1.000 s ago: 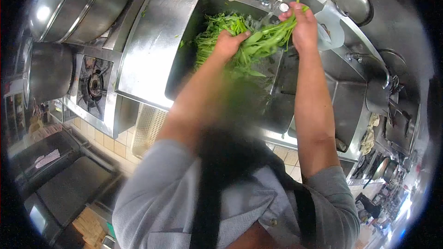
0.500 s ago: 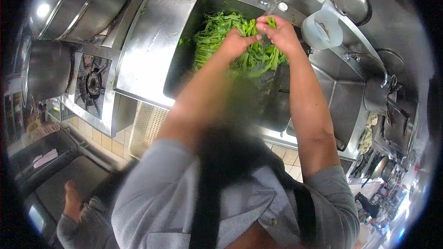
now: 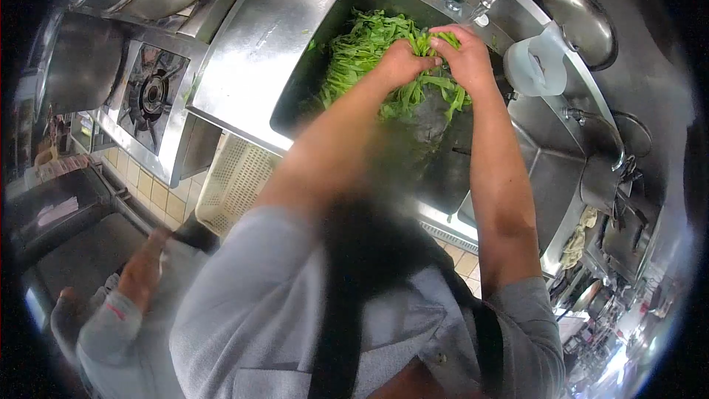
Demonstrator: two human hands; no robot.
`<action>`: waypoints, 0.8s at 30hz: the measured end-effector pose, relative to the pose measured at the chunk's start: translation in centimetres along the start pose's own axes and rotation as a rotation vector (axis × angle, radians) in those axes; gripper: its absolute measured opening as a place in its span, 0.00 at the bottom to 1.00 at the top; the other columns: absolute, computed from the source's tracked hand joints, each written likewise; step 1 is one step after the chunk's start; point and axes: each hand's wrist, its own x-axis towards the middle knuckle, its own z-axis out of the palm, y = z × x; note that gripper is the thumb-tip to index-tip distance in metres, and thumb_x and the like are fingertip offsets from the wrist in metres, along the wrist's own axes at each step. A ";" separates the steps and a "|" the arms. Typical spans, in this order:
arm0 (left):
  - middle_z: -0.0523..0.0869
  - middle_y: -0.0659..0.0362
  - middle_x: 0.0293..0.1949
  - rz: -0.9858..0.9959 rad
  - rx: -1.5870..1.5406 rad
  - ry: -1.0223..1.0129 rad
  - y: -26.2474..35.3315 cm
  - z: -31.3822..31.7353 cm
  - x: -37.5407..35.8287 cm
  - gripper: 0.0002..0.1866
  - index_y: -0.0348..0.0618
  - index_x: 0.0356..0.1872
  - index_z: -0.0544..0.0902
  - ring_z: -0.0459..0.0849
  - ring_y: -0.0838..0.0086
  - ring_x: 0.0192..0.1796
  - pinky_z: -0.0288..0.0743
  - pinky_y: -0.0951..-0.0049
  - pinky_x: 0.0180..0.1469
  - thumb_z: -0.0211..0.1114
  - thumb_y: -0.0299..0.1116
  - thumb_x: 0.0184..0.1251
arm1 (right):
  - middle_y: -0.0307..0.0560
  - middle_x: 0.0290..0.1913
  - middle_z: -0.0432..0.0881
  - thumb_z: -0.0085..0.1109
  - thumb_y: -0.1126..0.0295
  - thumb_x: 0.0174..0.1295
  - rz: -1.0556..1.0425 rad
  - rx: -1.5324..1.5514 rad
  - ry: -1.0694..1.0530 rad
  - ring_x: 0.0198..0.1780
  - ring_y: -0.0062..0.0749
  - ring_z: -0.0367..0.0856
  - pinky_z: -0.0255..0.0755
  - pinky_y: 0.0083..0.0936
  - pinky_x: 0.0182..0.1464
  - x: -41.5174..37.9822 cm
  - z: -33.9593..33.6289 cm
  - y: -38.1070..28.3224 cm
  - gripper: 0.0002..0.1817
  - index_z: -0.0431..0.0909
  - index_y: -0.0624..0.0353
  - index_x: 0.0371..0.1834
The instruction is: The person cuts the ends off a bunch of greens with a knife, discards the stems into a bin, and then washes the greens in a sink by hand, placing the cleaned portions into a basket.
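"where are the leafy greens [image 3: 362,52]?"
"in the sink [image 3: 304,87], heaped near its left edge, with some leaves trailing toward the middle."
"and how are the left hand [image 3: 402,65] and right hand [image 3: 467,58]?"
"close together, thumbs and fingers closed on a bunch of stems; the faucet [image 3: 487,6] rises by the sink's far edge."

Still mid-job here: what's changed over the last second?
The right hand moved left, in beside the left hand, so the greens stretched between them are now bunched together. A co-worker came into view at the lower left, and the camera view shifted slightly. Both hands still hold greens over the sink; the white jug and basket stayed put.
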 end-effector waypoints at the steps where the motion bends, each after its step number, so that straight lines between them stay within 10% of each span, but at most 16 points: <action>1: 0.87 0.49 0.29 -0.001 0.000 0.001 -1.3 0.3 0.5 0.22 0.35 0.34 0.86 0.84 0.62 0.30 0.77 0.61 0.40 0.75 0.48 0.53 | 0.50 0.48 0.84 0.68 0.59 0.59 -0.013 0.059 -0.016 0.53 0.43 0.81 0.71 0.34 0.59 0.3 0.3 0.8 0.18 0.83 0.51 0.51; 11: 0.88 0.55 0.32 -0.046 -0.271 0.001 -3.9 -1.5 -0.7 0.14 0.36 0.38 0.86 0.84 0.73 0.30 0.76 0.68 0.36 0.72 0.38 0.61 | 0.43 0.35 0.85 0.58 0.70 0.69 0.245 0.776 0.339 0.37 0.24 0.83 0.74 0.20 0.35 1.6 -3.5 0.5 0.10 0.79 0.66 0.47; 24: 0.88 0.56 0.30 0.049 -0.040 0.031 -2.5 0.0 1.2 0.18 0.35 0.37 0.86 0.83 0.70 0.30 0.77 0.68 0.37 0.74 0.42 0.58 | 0.56 0.39 0.85 0.65 0.58 0.59 0.211 0.204 -0.080 0.39 0.44 0.84 0.75 0.33 0.46 0.4 1.5 1.0 0.18 0.83 0.61 0.44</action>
